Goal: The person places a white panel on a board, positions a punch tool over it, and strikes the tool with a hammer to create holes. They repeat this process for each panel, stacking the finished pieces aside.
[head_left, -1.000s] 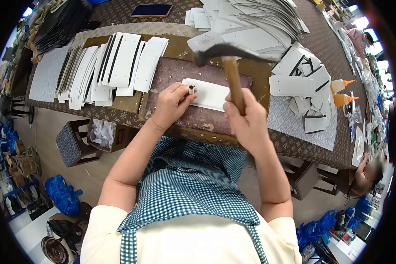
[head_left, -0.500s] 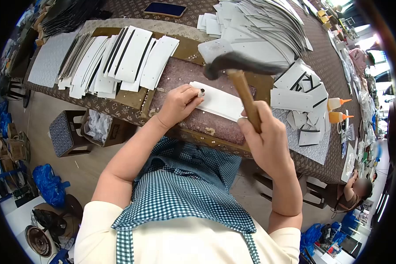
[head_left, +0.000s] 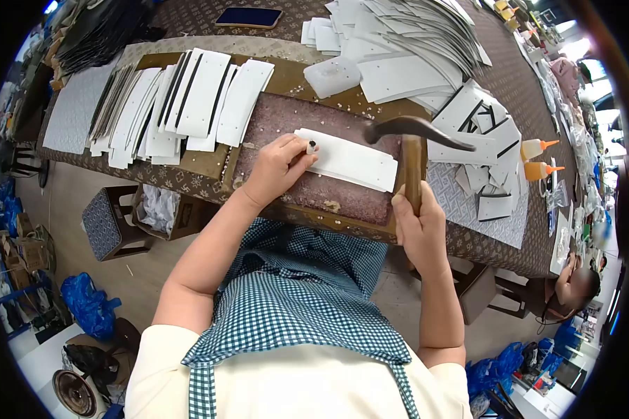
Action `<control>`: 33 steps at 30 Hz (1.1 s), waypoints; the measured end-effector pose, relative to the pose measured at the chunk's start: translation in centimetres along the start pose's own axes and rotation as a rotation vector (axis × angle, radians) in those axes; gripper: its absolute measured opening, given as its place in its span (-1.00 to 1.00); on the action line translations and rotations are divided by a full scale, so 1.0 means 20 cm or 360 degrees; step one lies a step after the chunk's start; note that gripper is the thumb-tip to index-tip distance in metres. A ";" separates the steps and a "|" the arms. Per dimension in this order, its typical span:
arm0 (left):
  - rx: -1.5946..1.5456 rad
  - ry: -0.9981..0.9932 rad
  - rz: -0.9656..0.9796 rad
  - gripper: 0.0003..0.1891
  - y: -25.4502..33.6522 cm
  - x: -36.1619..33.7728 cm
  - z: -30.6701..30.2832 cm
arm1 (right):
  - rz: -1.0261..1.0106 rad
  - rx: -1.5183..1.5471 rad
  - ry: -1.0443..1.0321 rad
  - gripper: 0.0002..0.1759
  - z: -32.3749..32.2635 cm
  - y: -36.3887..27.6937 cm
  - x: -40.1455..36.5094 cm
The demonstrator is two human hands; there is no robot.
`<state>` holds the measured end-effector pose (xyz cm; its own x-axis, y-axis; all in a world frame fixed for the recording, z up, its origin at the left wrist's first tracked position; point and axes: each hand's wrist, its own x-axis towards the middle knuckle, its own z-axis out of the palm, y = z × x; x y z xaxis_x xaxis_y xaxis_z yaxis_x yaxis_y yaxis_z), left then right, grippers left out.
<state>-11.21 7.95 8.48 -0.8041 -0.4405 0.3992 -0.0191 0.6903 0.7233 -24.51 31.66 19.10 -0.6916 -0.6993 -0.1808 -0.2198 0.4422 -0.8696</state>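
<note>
One short, dark-topped tool point(head_left: 312, 147) stands over the left end of a white strip point(head_left: 356, 160) on the reddish board point(head_left: 279, 112), pinched between thumb and fingers of the left hand point(head_left: 281, 170), though whether its lower end touches the strip cannot be told. Just beyond the strip's right end, the right hand point(head_left: 421, 222) is wrapped round the handle of a raised hammer point(head_left: 413, 160). Farther out lie a row of white pieces point(head_left: 206, 98) leftward, a phone point(head_left: 249, 17) beyond, and two orange-tipped bottles point(head_left: 538, 170) rightward.
</note>
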 end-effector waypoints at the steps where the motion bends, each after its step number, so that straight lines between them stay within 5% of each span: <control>1: -0.0122 -0.0094 -0.0153 -0.82 0.00 -0.01 0.00 | 0.0093 0.0274 0.0103 -0.84 0.01 0.03 0.00; 7: -0.0134 -0.0004 -0.0067 -0.88 -0.04 0.02 0.01 | 0.0074 0.0788 0.0476 -0.79 0.22 0.38 0.07; 12: -0.0566 0.0349 -0.0746 -0.73 0.01 0.08 0.05 | 0.0030 0.0779 0.0550 -0.78 0.27 0.37 0.05; 21: -0.0551 -0.0126 -0.0183 -0.84 0.22 0.32 0.42 | 0.0065 0.0815 0.0601 -0.79 0.27 0.39 0.06; 33: -0.0402 -0.0280 -0.0016 -0.86 0.23 0.33 0.50 | 0.0052 0.0814 0.0640 -0.76 0.27 0.39 0.05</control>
<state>-22.51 13.94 8.80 -0.8956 -0.3253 0.3035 0.1031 0.5119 0.8528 -23.28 31.31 9.69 -0.9177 -0.3813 -0.1112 0.0925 0.0671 -0.9935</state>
